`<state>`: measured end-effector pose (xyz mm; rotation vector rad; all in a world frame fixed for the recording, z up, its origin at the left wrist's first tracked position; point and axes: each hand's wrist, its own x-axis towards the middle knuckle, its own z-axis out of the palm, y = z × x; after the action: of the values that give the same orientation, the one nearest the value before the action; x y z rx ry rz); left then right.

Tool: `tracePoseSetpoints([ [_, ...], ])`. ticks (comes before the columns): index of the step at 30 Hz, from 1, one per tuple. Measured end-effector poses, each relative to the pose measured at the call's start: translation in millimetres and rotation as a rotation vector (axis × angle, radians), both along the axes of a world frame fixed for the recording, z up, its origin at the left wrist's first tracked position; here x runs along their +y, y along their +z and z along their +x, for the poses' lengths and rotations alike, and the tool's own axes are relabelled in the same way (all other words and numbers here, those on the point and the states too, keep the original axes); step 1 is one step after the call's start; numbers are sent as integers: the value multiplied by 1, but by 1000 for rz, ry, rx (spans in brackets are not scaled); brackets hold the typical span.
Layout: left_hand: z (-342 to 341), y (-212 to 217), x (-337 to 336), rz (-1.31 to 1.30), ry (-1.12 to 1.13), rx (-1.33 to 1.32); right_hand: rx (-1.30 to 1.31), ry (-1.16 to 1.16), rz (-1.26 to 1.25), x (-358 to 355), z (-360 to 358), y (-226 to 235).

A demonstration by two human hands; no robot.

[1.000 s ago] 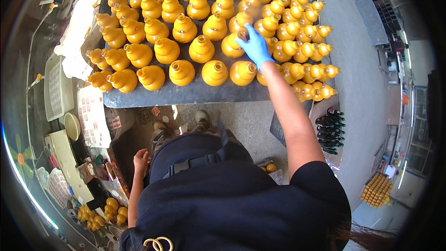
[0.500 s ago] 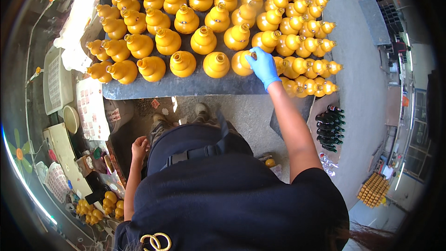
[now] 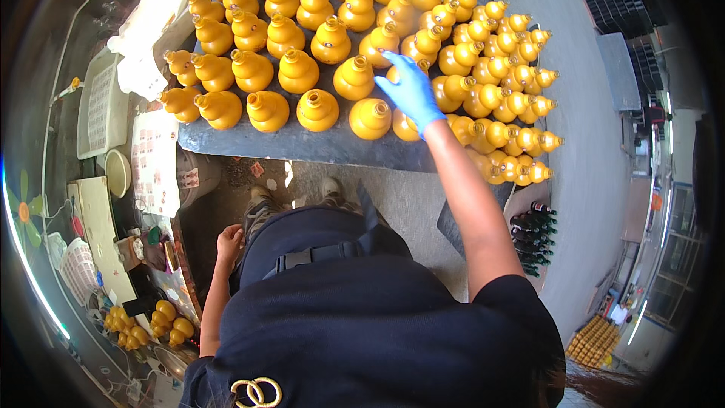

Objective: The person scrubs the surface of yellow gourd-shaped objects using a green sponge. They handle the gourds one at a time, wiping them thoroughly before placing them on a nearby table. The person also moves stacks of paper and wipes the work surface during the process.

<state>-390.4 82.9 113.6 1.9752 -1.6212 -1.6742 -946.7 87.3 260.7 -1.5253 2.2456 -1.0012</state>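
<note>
One gloved right hand [image 3: 410,91], fingers spread, on yellow gourd bottles [image 3: 353,78]

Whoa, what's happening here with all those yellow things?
A person in dark clothes stands at a dark table packed with rows of yellow gourd-shaped bottles. Their right hand, in a blue glove, reaches over the front rows, fingers spread on or just above one bottle. Their bare left hand hangs at their side, holding nothing. More yellow bottles sit on a cluttered bench to the left.
</note>
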Motion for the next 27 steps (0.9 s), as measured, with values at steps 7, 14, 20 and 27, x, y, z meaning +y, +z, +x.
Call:
tracePoseSetpoints([
  [7,14,1,15,-55,122,30,32,45,74,-63,10,-44],
  [14,50,-16,46,-94,18,-61,-25,-6,98,-68,9,-49],
  [20,32,10,40,-14,171,-48,220,161,-68,-59,52,-3],
  [27,33,-12,30,2,203,30,-64,225,206,-55,105,-50],
])
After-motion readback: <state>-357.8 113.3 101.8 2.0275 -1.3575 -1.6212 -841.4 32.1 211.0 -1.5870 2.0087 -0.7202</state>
